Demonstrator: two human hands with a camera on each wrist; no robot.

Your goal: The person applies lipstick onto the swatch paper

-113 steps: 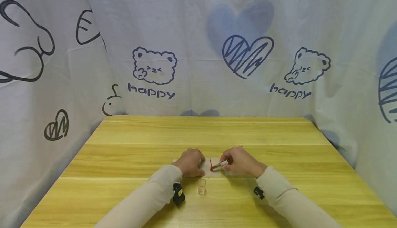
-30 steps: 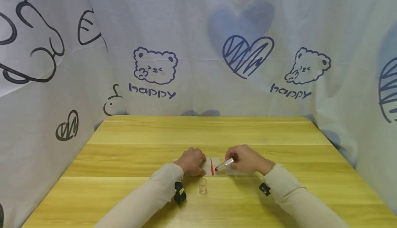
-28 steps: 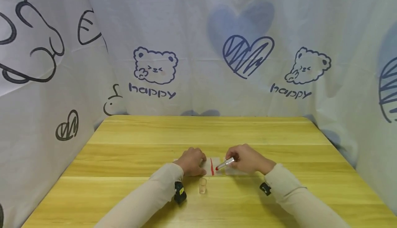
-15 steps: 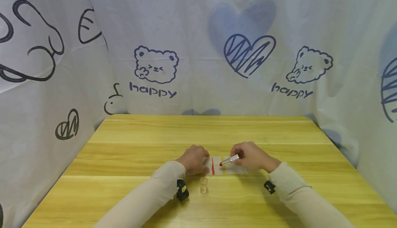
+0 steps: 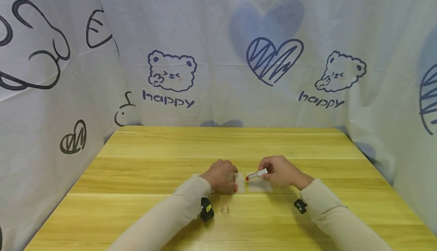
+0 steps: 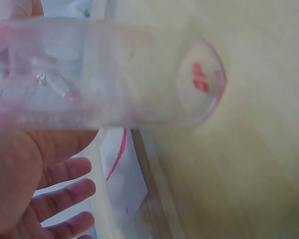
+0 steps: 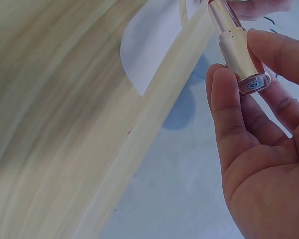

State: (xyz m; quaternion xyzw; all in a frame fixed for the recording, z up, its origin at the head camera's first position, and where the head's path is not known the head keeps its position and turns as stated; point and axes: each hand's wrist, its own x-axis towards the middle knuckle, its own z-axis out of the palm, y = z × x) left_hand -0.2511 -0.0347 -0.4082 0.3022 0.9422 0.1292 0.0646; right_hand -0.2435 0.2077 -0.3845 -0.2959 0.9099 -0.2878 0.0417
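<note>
My right hand (image 5: 283, 172) pinches a lipstick (image 5: 258, 174) by its silvery base, red tip pointing left. In the right wrist view the thumb and fingers hold the lipstick (image 7: 237, 55) near its bottom end. White paper (image 5: 241, 184) lies under my left hand (image 5: 221, 176), whose relaxed fingers rest over a red stroke (image 6: 118, 157). The hand covers much of that stroke in the head view. Just in front of the left hand stands a clear cap (image 5: 224, 204); this cap (image 6: 139, 74) looms large in the left wrist view, with red smears showing in it.
Another piece of white paper (image 5: 260, 185) lies below the lipstick on the wooden table (image 5: 218, 144). A small paper corner shows left of the left hand. White curtains (image 5: 218, 103) with printed bears and hearts hang behind the table and at both sides.
A red line has been drawn on the paper since the first frame. The right hand has drawn back to the right with the lipstick. My left hand has slid right over the red line.
</note>
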